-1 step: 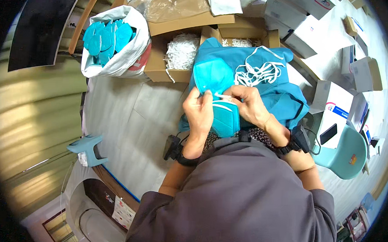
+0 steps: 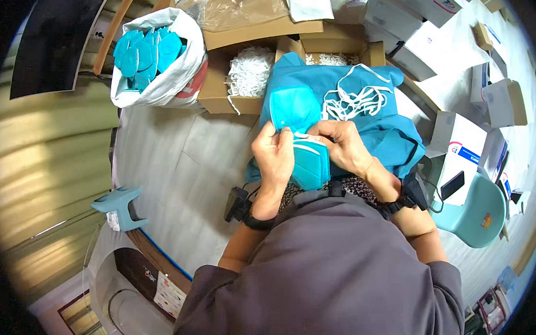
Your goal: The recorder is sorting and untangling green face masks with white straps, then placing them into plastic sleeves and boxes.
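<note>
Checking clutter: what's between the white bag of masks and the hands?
Head view: a brown box of white straps stands beside the bag; below it, bare pale floor up to the hands.

A teal folded face mask (image 2: 309, 163) with a white elastic strap (image 2: 305, 146) across its top is held up over the person's lap. A second teal mask (image 2: 294, 108) lies flat on blue cloth just beyond it.

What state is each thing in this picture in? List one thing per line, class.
left hand: gripping the teal mask
right hand: pinching the mask's white strap
teal mask: folded, held in both hands
white bag: open, full of teal masks
cardboard box: open, holding white straps
</note>
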{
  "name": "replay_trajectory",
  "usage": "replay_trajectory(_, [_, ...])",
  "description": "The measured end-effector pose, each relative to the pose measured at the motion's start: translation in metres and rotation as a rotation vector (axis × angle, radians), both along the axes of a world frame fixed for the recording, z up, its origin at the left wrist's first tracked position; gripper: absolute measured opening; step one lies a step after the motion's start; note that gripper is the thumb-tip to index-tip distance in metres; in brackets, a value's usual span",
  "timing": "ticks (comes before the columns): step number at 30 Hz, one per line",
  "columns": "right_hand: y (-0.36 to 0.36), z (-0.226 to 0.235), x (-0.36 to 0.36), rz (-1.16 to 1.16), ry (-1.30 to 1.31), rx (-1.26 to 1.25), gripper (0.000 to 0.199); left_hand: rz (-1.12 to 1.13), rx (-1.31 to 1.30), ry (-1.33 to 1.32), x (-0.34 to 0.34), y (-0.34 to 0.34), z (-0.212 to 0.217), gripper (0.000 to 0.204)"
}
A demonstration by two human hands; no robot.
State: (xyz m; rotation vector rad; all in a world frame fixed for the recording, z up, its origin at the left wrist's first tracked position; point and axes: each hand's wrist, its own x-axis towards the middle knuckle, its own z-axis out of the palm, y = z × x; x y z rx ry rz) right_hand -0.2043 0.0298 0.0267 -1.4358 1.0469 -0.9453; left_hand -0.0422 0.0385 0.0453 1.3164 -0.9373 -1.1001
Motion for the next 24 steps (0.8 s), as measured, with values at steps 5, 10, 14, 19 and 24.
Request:
replay_trajectory(5, [-0.021, -0.011, -0.043, -0.367, 0.181, 0.05, 0.014, 0.059, 0.007, -0.145, 0.017, 0.012, -0.006, 0.013])
replay_trajectory(10, [-0.043, -0.01, -0.096, -0.341, 0.583, 0.034, 0.025, 0.072, 0.126, -0.041, 0.066, 0.004, 0.0, 0.013])
replay_trajectory(14, [-0.052, -0.021, -0.064, -0.334, 1.086, -0.286, 0.094, -0.044, 0.432, 0.177, 0.063, -0.005, -0.004, 0.018])
replay_trajectory(19, [-0.041, -0.068, -0.013, -0.128, 0.982, -0.265, 0.073, -0.044, 0.641, 0.445, 0.037, 0.001, -0.065, 0.034])
replay_trajectory(24, [-0.034, -0.105, -0.024, 0.065, 0.699, -0.294, 0.013, -0.156, 0.591, 0.351, 0.018, 0.041, -0.051, 0.049])
